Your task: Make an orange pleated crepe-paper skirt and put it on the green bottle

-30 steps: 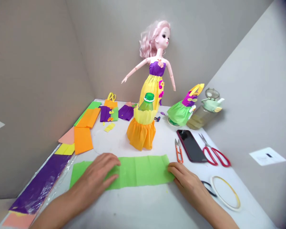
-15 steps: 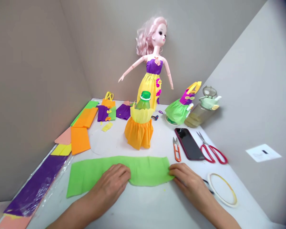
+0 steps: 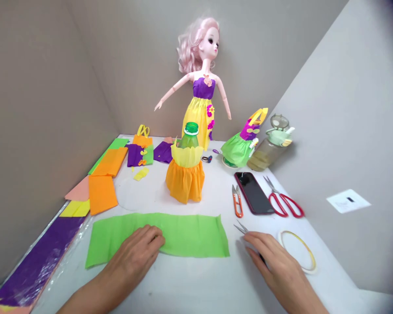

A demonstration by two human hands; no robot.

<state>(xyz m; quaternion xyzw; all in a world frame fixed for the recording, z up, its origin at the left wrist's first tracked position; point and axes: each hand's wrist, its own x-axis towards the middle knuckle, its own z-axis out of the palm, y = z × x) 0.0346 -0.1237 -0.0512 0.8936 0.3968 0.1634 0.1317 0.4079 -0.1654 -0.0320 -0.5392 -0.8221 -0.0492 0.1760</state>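
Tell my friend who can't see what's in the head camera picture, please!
A person's left hand touches a green strip on a white table, while the right hand partly covers black-handled scissors. Behind are a green bottle in a yellow-and-orange outfit and a pink-haired doll.

I have my left hand back-up, its fingers curled under, the left forearm slanting outward behind it. Well apart to its right, my right hand points inward, thumb nearer me than its bent fingers, the right forearm behind.
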